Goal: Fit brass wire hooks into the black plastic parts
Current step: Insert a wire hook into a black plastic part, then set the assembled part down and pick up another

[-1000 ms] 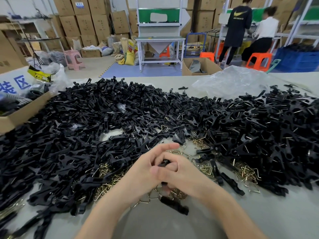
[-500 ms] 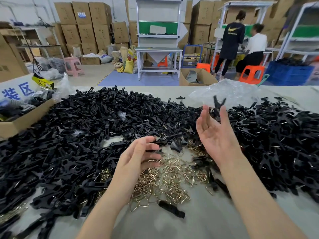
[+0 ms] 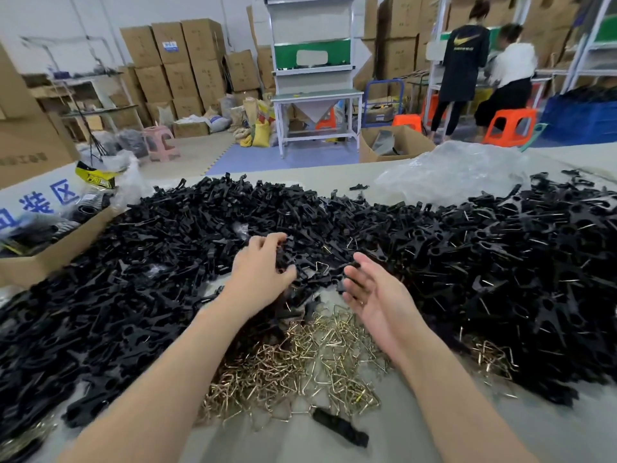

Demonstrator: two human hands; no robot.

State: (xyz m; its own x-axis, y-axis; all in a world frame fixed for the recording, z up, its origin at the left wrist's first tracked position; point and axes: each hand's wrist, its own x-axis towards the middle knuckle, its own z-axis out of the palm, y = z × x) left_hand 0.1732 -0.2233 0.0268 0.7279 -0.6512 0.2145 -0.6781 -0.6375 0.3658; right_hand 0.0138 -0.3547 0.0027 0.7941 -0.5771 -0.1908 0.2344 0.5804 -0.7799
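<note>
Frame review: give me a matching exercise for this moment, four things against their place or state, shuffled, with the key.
Things:
1. left hand
2. right hand
3. brass wire hooks
4. clear plastic bag

Place or state:
A. heaped between the two forearms
B. far side, right of centre
C. fingers curled round black plastic parts
D. open, holding nothing

Pairs: 1-C, 2-D, 3-A, 4-B
</note>
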